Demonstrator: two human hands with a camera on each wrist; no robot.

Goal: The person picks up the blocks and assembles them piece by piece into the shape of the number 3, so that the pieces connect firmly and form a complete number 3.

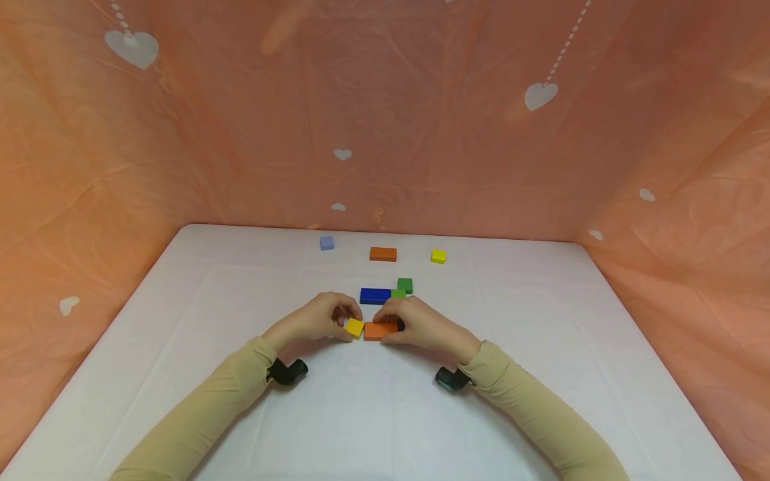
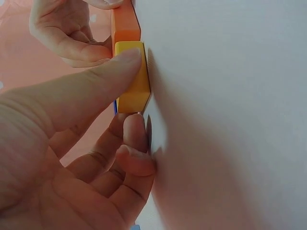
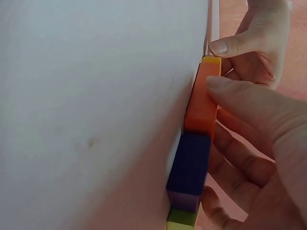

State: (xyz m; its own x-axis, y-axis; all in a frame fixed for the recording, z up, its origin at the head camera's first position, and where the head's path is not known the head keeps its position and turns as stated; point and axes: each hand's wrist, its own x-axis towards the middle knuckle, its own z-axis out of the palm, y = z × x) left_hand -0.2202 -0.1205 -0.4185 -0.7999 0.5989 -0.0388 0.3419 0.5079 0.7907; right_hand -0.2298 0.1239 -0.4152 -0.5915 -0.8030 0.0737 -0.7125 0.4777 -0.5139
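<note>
My left hand (image 1: 317,316) pinches a small yellow block (image 1: 354,327), its thumb (image 2: 128,55) lying across the near side. Directly beside that block's right end is an orange rectangular block (image 1: 374,332) on the table. My right hand (image 1: 422,325) grips this orange block, thumb at the front and fingers behind. In the right wrist view a dark blue block (image 3: 189,163) and a yellow-green block (image 3: 181,219) continue the line past the orange one; the right hand mostly hides them in the head view.
Just behind the hands lie another blue block (image 1: 375,296), a light green block (image 1: 398,293) and a darker green block (image 1: 406,285). Farther back are a pale blue block (image 1: 327,243), an orange block (image 1: 383,254) and a yellow block (image 1: 438,256) on the white table (image 1: 337,421).
</note>
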